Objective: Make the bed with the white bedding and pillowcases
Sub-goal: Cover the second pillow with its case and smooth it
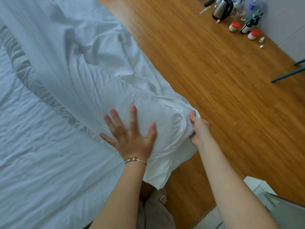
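The duvet [92,76] hangs off the bed [33,154] edge; left hand [130,139] presses it, fingers spread wide, right hand [198,128] pinches its corner.

Bed [41,162] under rumpled white duvet [92,66], wooden floor [214,80] bearing kettle [222,9], bottles [249,25]

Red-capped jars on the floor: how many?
2. One jar stands beside the kettle; the other jar stands nearer the wall, right of a dark bottle. More may be hidden among the bottles.
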The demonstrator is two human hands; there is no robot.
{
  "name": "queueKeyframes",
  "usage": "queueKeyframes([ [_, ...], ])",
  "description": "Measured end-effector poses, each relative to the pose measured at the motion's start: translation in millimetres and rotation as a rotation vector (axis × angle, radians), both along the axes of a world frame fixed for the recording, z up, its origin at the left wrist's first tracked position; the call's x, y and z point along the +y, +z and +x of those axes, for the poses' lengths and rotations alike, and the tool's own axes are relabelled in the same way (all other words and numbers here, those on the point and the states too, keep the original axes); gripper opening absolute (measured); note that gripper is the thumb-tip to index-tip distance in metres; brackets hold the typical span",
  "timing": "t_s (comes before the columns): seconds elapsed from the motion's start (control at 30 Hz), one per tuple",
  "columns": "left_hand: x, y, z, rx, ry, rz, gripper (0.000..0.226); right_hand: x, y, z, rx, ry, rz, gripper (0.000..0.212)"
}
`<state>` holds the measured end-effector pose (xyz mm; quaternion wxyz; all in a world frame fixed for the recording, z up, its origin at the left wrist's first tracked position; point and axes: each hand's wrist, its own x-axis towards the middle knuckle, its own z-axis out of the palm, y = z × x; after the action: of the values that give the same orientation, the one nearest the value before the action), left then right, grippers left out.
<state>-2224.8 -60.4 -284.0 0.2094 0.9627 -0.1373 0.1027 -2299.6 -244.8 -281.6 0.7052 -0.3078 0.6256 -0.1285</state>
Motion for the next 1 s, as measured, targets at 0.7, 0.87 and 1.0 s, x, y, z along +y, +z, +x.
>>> queueKeyframes([
  [0.7, 3.2, -3.1, -1.3, -0.033, 0.015, -0.012, 0.072, -33.6, -14.4, 16.1, 0.123, 0.482, -0.413, 0.030],
  [0.87, -2.4, 0.1, -1.4, -0.046, 0.026, 0.006, 0.073, -52.8, -13.7, 53.5, 0.147, 0.470, -0.500, 0.018],
  [1.0, -2.5, -4.8, 0.2, -0.087, 0.030, 0.012, 0.071, -36.3, -74.7, 15.5, 0.435, 0.416, -0.536, 0.031],
])
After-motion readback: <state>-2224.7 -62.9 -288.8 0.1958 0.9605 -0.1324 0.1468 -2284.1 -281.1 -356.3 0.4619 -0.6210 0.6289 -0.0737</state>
